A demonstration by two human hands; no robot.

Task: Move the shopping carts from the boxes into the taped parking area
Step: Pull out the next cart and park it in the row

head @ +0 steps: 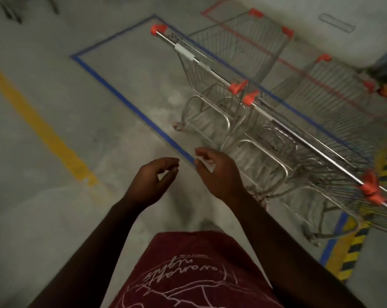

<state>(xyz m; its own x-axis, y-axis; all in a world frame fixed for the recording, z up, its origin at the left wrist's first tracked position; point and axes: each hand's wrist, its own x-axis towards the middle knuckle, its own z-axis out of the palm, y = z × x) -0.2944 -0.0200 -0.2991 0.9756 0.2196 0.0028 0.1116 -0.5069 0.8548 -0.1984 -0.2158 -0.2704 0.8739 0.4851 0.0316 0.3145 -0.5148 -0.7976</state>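
Below, both bare hands hang over the grey concrete floor [54, 152], holding nothing. Left hand [151, 181]: fingers loosely curled, thumb apart from them, palm turned toward the right hand. Right hand [219, 174]: fingers likewise relaxed and slightly bent, its fingertips over the near corner of the blue tape rectangle [112, 90] marked on the floor. Neither hand touches a cart.

Just beyond and to the right of the right hand stands the nearer silver wire shopping cart with orange handle caps [299, 156], its handle bar running away to the right. Farther ahead of the same hand, the second silver wire shopping cart with a white-sleeved handle [201, 63] stands beside the first; their orange caps nearly meet. Both appear to stand within the blue outline, though blur hides the wheels' exact footing. Beyond them lies a red tape outline [288, 63]. Well left of the left hand runs a yellow painted floor stripe [39, 121]; at far right, a yellow-and-black hazard strip [352, 247]. A maroon printed shirt [199, 274] fills the lower edge.
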